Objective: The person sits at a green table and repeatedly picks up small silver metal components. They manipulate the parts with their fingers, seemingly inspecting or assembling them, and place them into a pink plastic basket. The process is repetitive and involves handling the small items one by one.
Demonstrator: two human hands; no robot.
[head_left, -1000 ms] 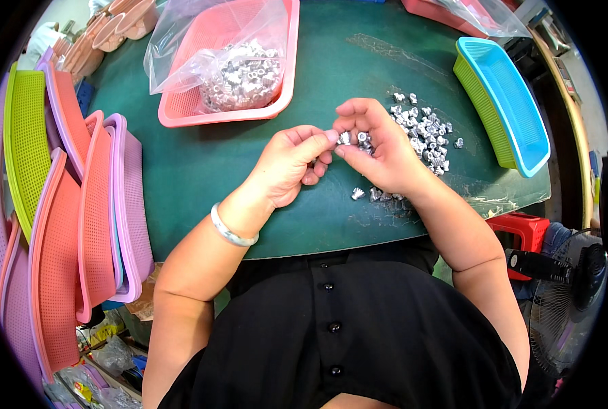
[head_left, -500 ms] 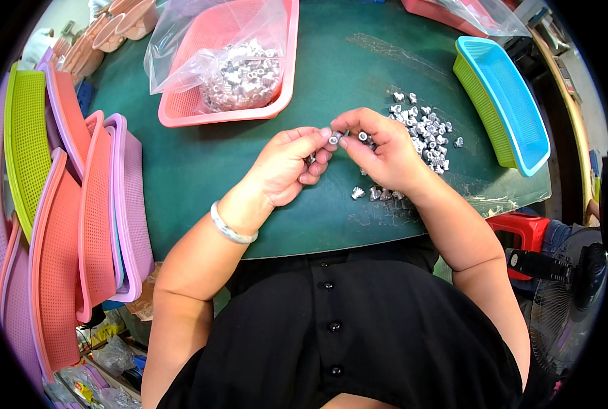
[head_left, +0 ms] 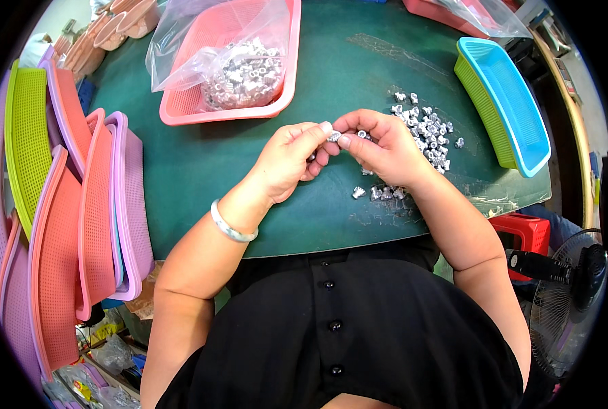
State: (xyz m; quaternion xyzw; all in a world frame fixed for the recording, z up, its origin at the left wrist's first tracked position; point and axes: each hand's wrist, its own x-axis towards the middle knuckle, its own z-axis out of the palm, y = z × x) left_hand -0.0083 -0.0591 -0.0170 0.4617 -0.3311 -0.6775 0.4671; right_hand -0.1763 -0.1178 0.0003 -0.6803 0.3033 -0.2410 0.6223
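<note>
Between the fingertips of both hands is a small silvery metal fitting (head_left: 334, 137), above the green tabletop. My left hand (head_left: 291, 158) pinches it with thumb and forefinger; another metal bit shows among its curled lower fingers. From the other side my right hand (head_left: 384, 150) grips the same fitting with thumb and forefinger. A second ring-ended fitting (head_left: 362, 134) is tucked in the right fingers. Loose silvery fittings (head_left: 432, 129) lie in a heap just beyond the right hand. Several more fittings (head_left: 379, 193) lie below that hand, nearer the table's front edge.
A pink basket (head_left: 174, 112) holding a clear bag of metal fittings (head_left: 242, 82) stands at the far left. At right is a blue and green basket (head_left: 535, 129). Stacked colored baskets (head_left: 58, 273) line the left side; a black fan (head_left: 566, 266) and red stool (head_left: 532, 235) stand lower right.
The fitting between my fingertips has turned, from its round end facing up to its ribbed side showing. My right thumb and fingers have closed in on it slightly.
</note>
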